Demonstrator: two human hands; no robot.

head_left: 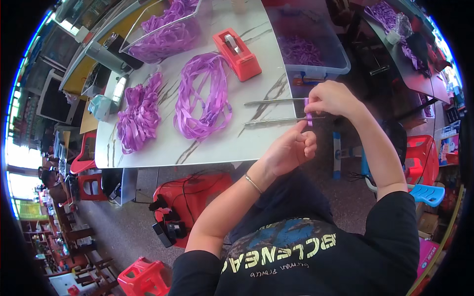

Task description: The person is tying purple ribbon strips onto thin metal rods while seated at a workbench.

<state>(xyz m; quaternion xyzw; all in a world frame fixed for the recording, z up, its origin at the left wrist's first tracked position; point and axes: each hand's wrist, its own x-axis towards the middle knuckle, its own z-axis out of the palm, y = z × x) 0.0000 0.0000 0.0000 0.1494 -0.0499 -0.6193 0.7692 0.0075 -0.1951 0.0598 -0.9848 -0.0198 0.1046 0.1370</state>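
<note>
"What surrounds the red tape dispenser (239, 55)?"

"Left of it on the worktop (217, 150), purple bundles (139, 116) and a ribbon-filled clear bin (170, 24); right, past the edge, a tub (340, 73)."

"How many?"

"Two bundles; two metal rods (276, 101), nearer the person than the dispenser. There the right grip (333, 98) pinches a purple ribbon (309, 117), hiding one rod's end; left grip (289, 150), I can't tell."

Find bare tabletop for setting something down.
The white marbled tabletop has room between the red tape dispenser and two thin metal rods, and along the near edge in front of the purple ribbon loop. Crowded: bunched purple ribbon and a clear basket of ribbon at left; left hand and right hand by the rod ends.
</note>
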